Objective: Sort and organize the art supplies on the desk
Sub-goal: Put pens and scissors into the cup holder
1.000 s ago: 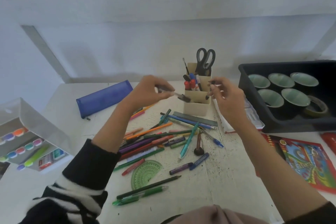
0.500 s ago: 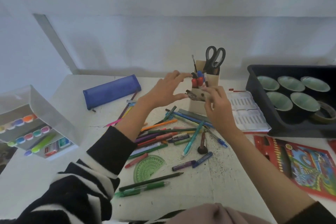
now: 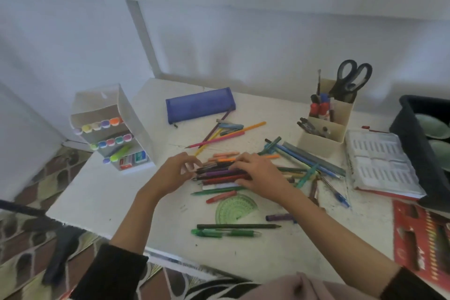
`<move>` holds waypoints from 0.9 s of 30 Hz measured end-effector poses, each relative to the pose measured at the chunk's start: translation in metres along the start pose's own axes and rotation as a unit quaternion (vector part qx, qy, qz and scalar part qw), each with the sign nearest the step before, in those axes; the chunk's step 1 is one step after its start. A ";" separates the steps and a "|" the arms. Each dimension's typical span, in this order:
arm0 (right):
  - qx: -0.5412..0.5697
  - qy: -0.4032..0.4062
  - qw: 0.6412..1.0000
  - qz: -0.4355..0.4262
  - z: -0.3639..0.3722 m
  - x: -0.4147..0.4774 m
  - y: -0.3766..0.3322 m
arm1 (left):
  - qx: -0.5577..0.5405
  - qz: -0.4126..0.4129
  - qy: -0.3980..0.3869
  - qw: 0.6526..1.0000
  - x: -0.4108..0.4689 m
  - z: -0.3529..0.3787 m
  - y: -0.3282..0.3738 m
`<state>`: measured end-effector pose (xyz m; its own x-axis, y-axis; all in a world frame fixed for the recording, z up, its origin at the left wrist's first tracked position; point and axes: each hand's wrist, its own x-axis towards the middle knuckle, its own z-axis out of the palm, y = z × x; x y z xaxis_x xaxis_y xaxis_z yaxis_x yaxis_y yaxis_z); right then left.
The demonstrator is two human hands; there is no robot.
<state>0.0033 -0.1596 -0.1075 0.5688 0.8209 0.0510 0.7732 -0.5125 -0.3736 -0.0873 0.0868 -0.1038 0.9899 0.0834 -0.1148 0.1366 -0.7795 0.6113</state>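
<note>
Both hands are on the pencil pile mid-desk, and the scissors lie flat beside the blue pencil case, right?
Not quite: in the head view the scissors stand handles-up in the beige organizer, well apart from the blue pencil case. The left hand and right hand are indeed on the pencil pile.
</note>
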 end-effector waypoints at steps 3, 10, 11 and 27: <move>-0.044 -0.016 0.998 0.053 0.004 0.001 0.003 | -0.024 0.001 0.039 0.999 -0.003 0.007 0.000; -0.001 0.040 0.988 0.150 -0.014 0.009 0.029 | -0.064 0.019 0.110 0.992 -0.007 0.017 0.013; -0.004 0.057 0.985 0.162 -0.016 0.009 0.032 | -0.068 0.023 0.114 0.991 -0.007 0.018 0.015; 0.005 0.101 0.985 0.142 -0.012 -0.033 0.033 | -0.037 0.014 0.111 0.993 -0.009 0.041 0.021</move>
<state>0.0134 -0.2072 -0.1100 0.8070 0.5769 0.1262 0.5723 -0.7113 -0.4081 -0.0952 0.0443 -0.1216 0.9764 0.2027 0.0740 0.1024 -0.7370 0.6681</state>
